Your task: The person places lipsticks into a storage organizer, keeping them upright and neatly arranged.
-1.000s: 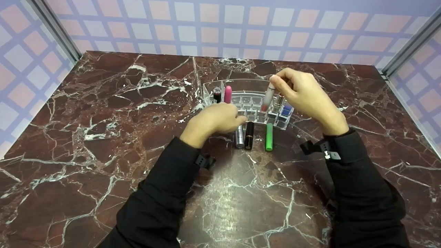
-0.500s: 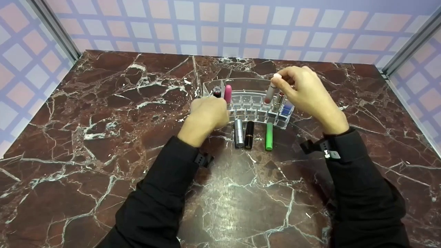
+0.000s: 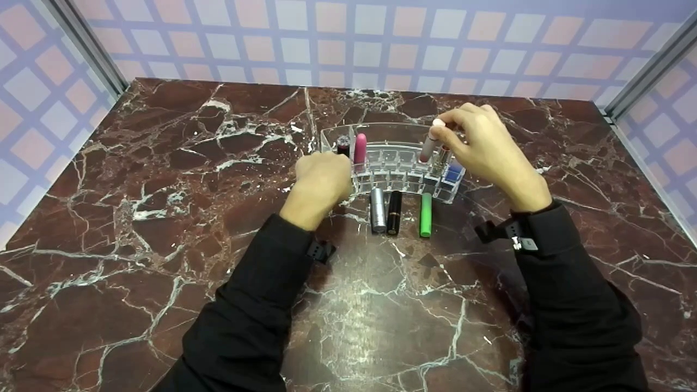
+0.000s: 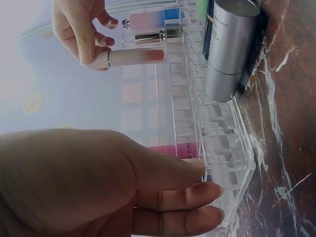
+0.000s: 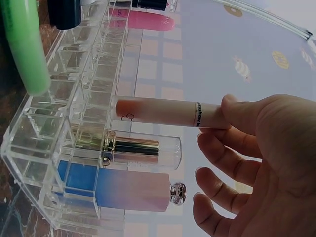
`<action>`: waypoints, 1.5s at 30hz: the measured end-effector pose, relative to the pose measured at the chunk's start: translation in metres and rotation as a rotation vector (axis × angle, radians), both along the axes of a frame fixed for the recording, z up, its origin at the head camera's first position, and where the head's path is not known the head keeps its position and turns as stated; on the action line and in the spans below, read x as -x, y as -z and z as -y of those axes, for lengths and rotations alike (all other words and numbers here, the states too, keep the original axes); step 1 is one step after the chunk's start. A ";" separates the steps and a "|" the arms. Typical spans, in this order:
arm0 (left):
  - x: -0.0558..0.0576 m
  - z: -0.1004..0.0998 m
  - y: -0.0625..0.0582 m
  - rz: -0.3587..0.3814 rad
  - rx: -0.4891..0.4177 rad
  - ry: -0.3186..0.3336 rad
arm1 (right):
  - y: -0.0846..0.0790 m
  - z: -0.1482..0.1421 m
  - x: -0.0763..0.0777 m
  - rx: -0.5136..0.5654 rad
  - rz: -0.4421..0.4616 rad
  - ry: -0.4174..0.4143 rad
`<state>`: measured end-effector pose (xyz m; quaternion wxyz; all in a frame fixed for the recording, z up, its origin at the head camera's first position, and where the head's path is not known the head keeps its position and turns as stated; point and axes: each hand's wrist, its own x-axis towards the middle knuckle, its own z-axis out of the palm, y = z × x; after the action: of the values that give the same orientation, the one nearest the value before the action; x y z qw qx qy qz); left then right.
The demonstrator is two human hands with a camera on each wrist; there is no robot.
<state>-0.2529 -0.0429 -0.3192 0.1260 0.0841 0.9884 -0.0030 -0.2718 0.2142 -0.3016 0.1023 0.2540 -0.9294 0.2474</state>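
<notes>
Marbled tabletop (image 3: pixel 136 305): right hand (image 3: pixel 487 147) pinches a lettered tube (image 5: pixel 165 112) (pink tube (image 4: pixel 178 150) reads "E CA"); left hand (image 3: pixel 320 178), hold unclear.

head: pale glare on tabletop (image 3: pixel 351 332) | left wrist: hazy, upper left washed out | right wrist: upper right brightest

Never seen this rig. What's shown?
No machine here, just a person working bare-handed. One camera sits on the head, looking down; the other two are on the wrists, giving sideways views. On the marbled table stands a clear organizer holding cosmetic tubes; a silver tube, black tube and green tube lie in front. The right hand pinches a white-and-orange tube by its white end. The left hand is at the organizer's left end; whether it grips anything is unclear.
</notes>
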 end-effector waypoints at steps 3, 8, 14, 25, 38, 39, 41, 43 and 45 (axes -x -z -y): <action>0.000 0.001 0.001 -0.003 0.004 0.001 | 0.000 0.001 0.000 -0.001 0.002 0.010; 0.000 0.001 0.000 0.004 0.008 0.001 | 0.001 0.002 0.000 0.003 -0.008 0.020; 0.001 0.001 0.000 0.010 -0.001 0.000 | 0.001 0.001 0.002 -0.007 -0.023 0.040; 0.001 0.001 0.000 0.008 -0.006 0.003 | 0.005 0.001 0.003 -0.037 -0.006 0.035; 0.002 0.001 0.001 0.006 -0.015 -0.001 | 0.011 0.001 0.006 -0.078 0.002 0.053; 0.001 0.001 0.001 0.007 -0.015 -0.001 | 0.012 0.001 0.006 -0.080 0.006 0.053; 0.001 0.001 0.000 0.009 -0.015 -0.001 | 0.012 0.001 0.006 -0.082 0.013 0.054; 0.000 0.001 0.000 0.011 -0.015 0.000 | 0.013 0.002 0.007 -0.085 0.016 0.059; 0.000 0.001 -0.001 0.012 -0.014 0.001 | 0.013 0.002 0.007 -0.088 0.021 0.065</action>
<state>-0.2528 -0.0440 -0.3185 0.1312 0.0855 0.9876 0.0044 -0.2785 0.2125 -0.3144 0.0890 0.2252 -0.9483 0.2053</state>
